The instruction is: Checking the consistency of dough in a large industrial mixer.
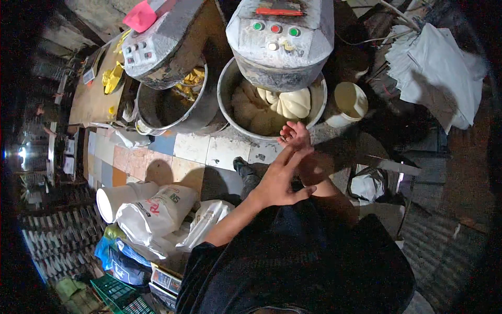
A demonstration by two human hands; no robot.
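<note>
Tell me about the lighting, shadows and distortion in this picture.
Head view: pale dough catches bright light; head view: shadows cross the floor tiles and white sheets; head view: glare shows at far left, while straight edges bend and the picture darkens toward the rim.

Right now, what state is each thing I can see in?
Left hand: empty, fingers spread
Right hand: loosely curled
Dough: bunched in right bowl
Right mixer: running or stopped, unclear
Left bowl: uncovered
White bucket beside right bowl: upright, uncovered
Printed white bag: bulging
</note>
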